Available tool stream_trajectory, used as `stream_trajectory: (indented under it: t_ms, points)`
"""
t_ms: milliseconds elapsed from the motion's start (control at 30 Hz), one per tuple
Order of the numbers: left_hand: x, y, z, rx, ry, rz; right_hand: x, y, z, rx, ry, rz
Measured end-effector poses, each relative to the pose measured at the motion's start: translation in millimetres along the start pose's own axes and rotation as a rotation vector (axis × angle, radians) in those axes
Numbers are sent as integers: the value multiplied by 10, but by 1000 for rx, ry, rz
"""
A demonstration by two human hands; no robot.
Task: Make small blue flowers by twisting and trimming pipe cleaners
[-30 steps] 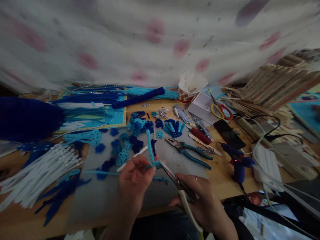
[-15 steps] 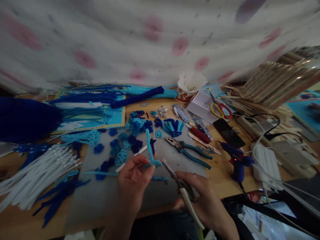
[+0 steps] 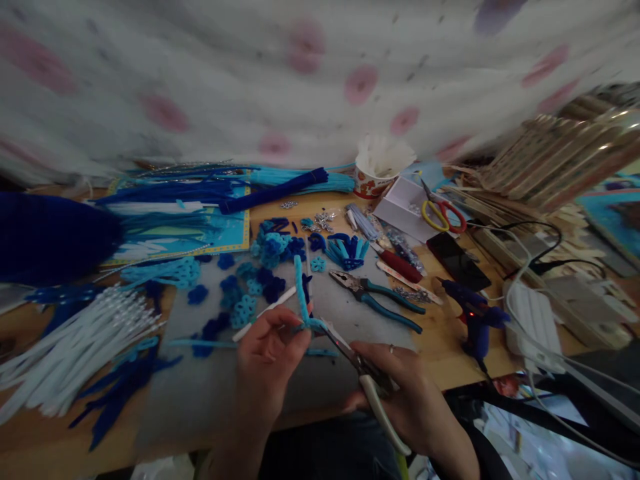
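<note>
Between thumb and fingers, my left hand [image 3: 274, 343] pinches a light blue pipe cleaner [image 3: 301, 285]; one length of it stands upright and a short bent part sticks out to the right. My right hand [image 3: 400, 383] is closed around pliers [image 3: 374, 400] with long narrow jaws and white handles. The jaw tips touch the bent end of the pipe cleaner; whether they grip it I cannot tell. Below the hands lies a grey mat [image 3: 193, 393]. Blue fuzzy flowers [image 3: 270, 250] are piled on it just beyond my left hand.
Teal-handled pliers [image 3: 377, 300] lie beyond my right hand. A blue glue gun [image 3: 475, 317] with a red light, a phone [image 3: 457, 260] and scissors [image 3: 443, 213] are to the right. White pipe cleaners [image 3: 75, 353] spread at left. A paper cup [image 3: 375, 177] stands at the back.
The jaw tips of the white-handled pliers have moved slightly left, from beside the bent end of the pipe cleaner to touching it. My left hand keeps its pinch.
</note>
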State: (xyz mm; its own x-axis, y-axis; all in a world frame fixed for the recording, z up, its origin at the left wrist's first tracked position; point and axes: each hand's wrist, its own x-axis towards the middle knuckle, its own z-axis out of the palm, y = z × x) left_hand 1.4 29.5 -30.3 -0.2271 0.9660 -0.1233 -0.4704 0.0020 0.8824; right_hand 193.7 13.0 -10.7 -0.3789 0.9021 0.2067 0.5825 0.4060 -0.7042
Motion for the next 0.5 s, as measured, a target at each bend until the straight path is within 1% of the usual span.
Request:
stream_trajectory:
  t_ms: [100, 333, 433, 500]
  points:
    - [7, 2, 3, 6, 2, -13, -13, 21, 4, -6, 5, -6]
    - [9, 1, -3, 80, -16, 24, -9, 46, 14, -21, 26, -43]
    - [3, 4, -7, 62, -8, 32, 11, 44, 23, -8, 56, -62]
    - [-3, 8, 1, 22, -2, 2, 22, 33, 24, 16, 47, -52]
